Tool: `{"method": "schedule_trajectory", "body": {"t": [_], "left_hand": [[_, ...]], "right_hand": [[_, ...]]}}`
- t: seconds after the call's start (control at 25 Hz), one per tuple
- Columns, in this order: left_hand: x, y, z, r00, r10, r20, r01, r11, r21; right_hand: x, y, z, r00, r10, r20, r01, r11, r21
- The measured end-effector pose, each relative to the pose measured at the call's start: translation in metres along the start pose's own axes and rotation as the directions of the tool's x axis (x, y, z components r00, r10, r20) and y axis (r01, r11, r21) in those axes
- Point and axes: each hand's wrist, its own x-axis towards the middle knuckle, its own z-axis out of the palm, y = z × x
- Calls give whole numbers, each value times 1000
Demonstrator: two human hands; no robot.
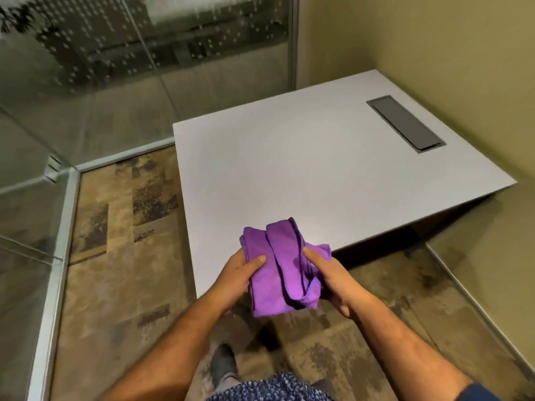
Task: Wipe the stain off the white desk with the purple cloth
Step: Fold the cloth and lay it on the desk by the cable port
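The purple cloth (282,267) is bunched between both hands, held in the air just over the near edge of the white desk (304,157), not yet touching the top. The left hand (240,273) cups its left side with the thumb laid flat across the fabric, and the right hand (330,273) closes around the right folds, thumb pressed on top. It looks like a soft, light microfibre rag with stitched hems: it will sag and fold wherever it is unsupported, so it likely handles best gathered into a thick pad under a flat palm rather than pinched by a corner. No stain is clear enough to make out on the desk from here; the top reads plain apart from a dark cable hatch (405,123) at the far right. Patterned carpet (121,256) lies to the left, below a glass partition (86,82).
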Motion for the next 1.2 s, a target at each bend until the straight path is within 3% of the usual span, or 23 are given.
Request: {"method": "schedule_trajectory", "body": {"t": [0.16, 0.32, 0.44, 0.56, 0.64, 0.84, 1.0, 1.08, 1.2], "left_hand": [[-6, 33, 42, 988, 132, 77, -148, 958, 247], [4, 50, 62, 978, 186, 94, -207, 922, 327], [27, 59, 61, 984, 170, 49, -177, 944, 279], [57, 67, 53, 994, 105, -17, -101, 983, 154], [83, 76, 53, 999, 25, -24, -23, 995, 95], [152, 105, 71, 999, 26, 37, -26, 1000, 9], [202, 135, 78, 976, -4, 218, -4, 999, 35], [226, 148, 83, 959, -2, 282, -17, 998, 65], [257, 157, 102, 965, 53, 257, -65, 997, 38]], "right_hand": [[-11, -6, -28, 989, -22, 149, 34, 997, -73], [-1, -5, -44, 962, -65, 264, 82, 995, -55], [24, -7, -60, 995, -52, 82, 55, 998, -28], [46, -19, -87, 996, 61, -63, -53, 991, 124], [58, -39, -110, 994, 99, -54, -87, 976, 197], [82, -112, -161, 998, 62, -23, -59, 993, 98], [101, -163, -182, 1000, 9, 19, -11, 990, 138], [110, -180, -193, 1000, -12, 21, 10, 996, 88], [123, -202, -211, 997, -70, -19, 68, 996, -62]]}}
